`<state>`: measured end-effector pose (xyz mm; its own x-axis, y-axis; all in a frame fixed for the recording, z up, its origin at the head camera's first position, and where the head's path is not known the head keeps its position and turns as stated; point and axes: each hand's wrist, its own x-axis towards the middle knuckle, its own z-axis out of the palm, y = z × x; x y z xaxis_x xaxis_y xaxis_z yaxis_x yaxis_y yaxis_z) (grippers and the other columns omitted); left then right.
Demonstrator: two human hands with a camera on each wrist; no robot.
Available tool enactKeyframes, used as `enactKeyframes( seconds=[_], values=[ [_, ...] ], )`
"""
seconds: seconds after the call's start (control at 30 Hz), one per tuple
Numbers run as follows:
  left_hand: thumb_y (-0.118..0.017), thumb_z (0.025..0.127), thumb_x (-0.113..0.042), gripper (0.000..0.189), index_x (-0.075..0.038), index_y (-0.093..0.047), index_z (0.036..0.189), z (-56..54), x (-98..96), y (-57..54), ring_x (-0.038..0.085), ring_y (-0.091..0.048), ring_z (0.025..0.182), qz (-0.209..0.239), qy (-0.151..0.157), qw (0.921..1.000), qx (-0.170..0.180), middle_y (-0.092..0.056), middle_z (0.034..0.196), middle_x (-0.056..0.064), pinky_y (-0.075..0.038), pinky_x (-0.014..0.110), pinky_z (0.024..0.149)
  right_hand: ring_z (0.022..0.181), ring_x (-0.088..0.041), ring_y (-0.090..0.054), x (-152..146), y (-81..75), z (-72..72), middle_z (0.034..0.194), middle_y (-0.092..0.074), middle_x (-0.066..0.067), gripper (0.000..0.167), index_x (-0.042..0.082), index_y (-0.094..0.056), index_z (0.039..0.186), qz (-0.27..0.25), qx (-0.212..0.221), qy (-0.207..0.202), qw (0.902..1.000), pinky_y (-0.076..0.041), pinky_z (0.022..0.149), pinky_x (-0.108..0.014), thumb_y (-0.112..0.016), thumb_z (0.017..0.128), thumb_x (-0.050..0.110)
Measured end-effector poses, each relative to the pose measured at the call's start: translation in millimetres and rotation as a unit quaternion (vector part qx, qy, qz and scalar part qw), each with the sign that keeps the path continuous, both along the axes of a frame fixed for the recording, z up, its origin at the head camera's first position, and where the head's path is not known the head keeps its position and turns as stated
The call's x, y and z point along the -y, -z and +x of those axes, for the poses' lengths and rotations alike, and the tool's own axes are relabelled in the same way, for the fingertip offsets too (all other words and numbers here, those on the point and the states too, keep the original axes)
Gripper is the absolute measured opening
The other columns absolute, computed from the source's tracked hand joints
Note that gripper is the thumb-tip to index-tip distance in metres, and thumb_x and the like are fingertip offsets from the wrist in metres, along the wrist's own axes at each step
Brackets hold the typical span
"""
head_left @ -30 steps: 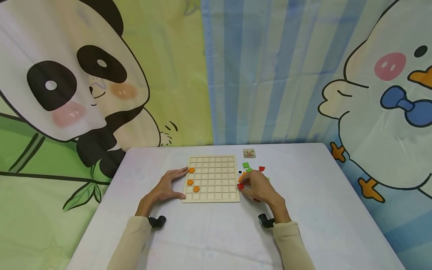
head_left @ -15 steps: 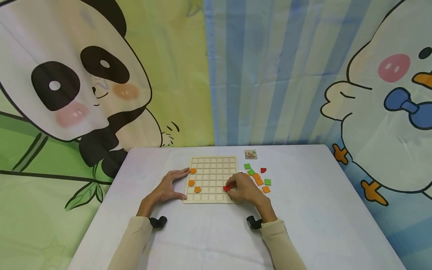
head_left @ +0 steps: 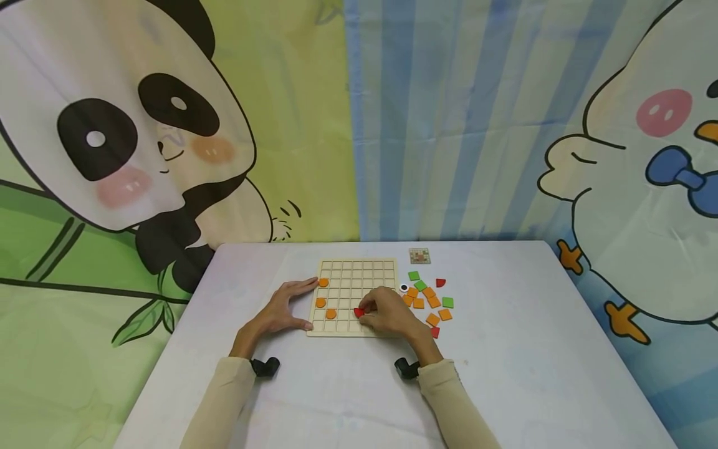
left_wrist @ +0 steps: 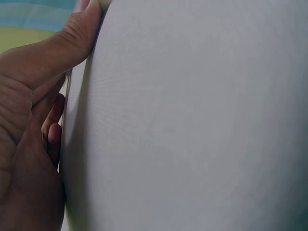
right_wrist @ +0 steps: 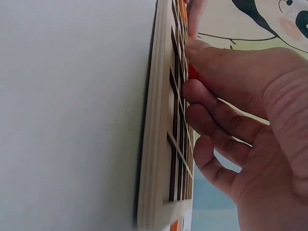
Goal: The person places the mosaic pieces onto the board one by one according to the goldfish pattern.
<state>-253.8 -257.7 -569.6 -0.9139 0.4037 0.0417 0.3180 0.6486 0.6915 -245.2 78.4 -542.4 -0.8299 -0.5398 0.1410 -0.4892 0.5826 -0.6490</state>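
A wooden grid board lies on the table with several rows of square cells. My left hand is spread at its left side, thumb and fingertips touching that edge. Between thumb and fingers, my right hand pinches a red piece with a rounded side, low over the board's lower middle. The right wrist view shows part of the red piece behind the thumb, the rest hidden. Orange discs sit in cells on the left: an upper disc, a middle disc and a lower disc.
Right of the board lie several orange squares, green squares, a red piece, another red piece and a white disc with a black centre. A small patterned card lies behind them on the white table.
My right hand has moved left from the loose pieces onto the board, carrying the red piece. My left hand stays at the board's left edge.
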Motion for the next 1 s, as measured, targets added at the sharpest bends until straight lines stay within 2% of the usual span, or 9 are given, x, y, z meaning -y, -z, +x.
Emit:
enactKeyframes(
  seconds=[0.13, 0.4, 1.0],
  values=[
    [-0.105, 0.069, -0.036, 0.113, -0.014, -0.05, 0.165, -0.6, 0.5, 0.2, 0.048, -0.036, 0.157, -0.008, -0.001, 0.9999, -0.011, -0.042, 0.176, 0.009, -0.027, 0.08, 0.125, 0.083, -0.01, -0.067, 7.4, -1.1, -1.4, 0.095, -0.08, -0.003, 0.017, 0.006, -0.084, 0.104, -0.009, 0.005, -0.007, 0.9999, -0.056, 0.078, -0.028, -0.09, 0.089, 0.013],
    [-0.105, 0.069, -0.034, 0.113, -0.016, -0.05, 0.165, -0.4, -2.3, -2.5, 0.046, -0.035, 0.158, -0.007, 0.0, 1.0, -0.003, -0.042, 0.177, 0.006, -0.026, 0.079, 0.126, 0.081, -0.007, -0.065, 22.1, 0.3, -5.6, 0.092, -0.079, 0.001, 0.018, 0.009, -0.085, 0.104, -0.007, 0.02, -0.006, 0.9997, -0.055, 0.076, -0.025, -0.092, 0.088, 0.016],
    [-0.106, 0.068, -0.035, 0.112, -0.018, -0.051, 0.165, -0.2, -0.3, 1.4, 0.045, -0.037, 0.157, -0.007, -0.002, 0.9999, -0.008, -0.043, 0.176, 0.005, -0.027, 0.079, 0.125, 0.085, -0.01, -0.068, 34.0, 4.2, -4.2, 0.096, -0.08, 0.001, 0.023, 0.01, -0.084, 0.107, 0.004, 0.004, -0.005, 1.0, -0.056, 0.08, -0.027, -0.092, 0.089, 0.022]
  ],
)
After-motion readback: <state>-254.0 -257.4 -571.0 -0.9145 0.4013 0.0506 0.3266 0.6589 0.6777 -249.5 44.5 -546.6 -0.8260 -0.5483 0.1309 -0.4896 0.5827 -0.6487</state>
